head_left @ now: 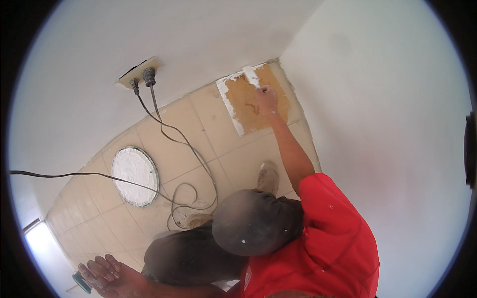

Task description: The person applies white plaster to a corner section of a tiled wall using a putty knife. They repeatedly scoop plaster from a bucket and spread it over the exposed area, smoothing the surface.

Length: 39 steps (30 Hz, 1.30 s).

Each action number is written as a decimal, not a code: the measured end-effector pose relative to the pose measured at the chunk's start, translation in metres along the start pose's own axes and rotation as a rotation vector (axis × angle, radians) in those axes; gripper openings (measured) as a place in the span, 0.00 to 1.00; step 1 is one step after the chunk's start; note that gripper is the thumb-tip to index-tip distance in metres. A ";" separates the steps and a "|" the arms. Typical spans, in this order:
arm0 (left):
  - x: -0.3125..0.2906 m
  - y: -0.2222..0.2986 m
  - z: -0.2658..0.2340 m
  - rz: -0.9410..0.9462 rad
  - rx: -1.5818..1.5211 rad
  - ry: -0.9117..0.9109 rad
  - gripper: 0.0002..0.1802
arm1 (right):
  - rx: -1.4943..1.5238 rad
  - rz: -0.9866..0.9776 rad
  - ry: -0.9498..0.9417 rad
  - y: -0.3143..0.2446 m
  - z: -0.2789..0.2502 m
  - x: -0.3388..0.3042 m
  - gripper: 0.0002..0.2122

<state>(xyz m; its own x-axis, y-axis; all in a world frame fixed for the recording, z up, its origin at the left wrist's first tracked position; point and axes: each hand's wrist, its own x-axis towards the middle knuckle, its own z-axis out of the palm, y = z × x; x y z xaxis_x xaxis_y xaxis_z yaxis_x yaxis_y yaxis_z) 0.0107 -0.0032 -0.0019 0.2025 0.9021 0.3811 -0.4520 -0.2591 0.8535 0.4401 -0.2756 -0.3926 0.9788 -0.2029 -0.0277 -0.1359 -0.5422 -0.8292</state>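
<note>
My right hand [268, 101] is closed on a flat, white-coated tool [252, 77]; whether it is a brush or a putty knife, I cannot tell. The tool lies against the far edge of a square brown board [266, 107], which has uneven white stuff along its left and far edges. At the lower left, my left hand [112, 278] hangs palm up, its fingers loosely bent and apart, with nothing visible in the palm. Just beyond its fingertips shows a small dark green object [82, 281], partly hidden by the hand.
Two plugs [149, 77] sit in a wall socket [130, 74]. Their dark cables [186, 141] loop across the tiled floor [223, 149] near my feet. One cable crosses a round white container or lid [134, 171]. White walls [377, 124] meet at the corner beyond the board.
</note>
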 end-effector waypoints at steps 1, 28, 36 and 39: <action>0.000 0.001 -0.001 -0.006 0.005 0.001 0.31 | -0.022 -0.015 0.043 0.010 -0.009 0.007 0.10; 0.002 -0.008 -0.004 -0.036 -0.073 -0.075 0.33 | -0.134 -0.156 0.063 0.022 0.014 0.032 0.11; 0.001 0.003 -0.002 -0.026 0.001 0.022 0.34 | 0.030 0.002 -0.014 0.017 -0.007 0.011 0.11; 0.001 0.002 -0.005 -0.011 0.006 0.001 0.32 | -0.006 -0.004 -0.045 0.012 -0.004 0.024 0.10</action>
<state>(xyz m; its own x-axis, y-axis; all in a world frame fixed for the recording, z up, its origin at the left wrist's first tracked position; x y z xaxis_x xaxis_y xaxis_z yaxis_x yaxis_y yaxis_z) 0.0058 -0.0007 -0.0017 0.2063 0.9052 0.3717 -0.4443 -0.2518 0.8598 0.4611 -0.2906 -0.4013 0.9852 -0.1638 -0.0499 -0.1329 -0.5480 -0.8258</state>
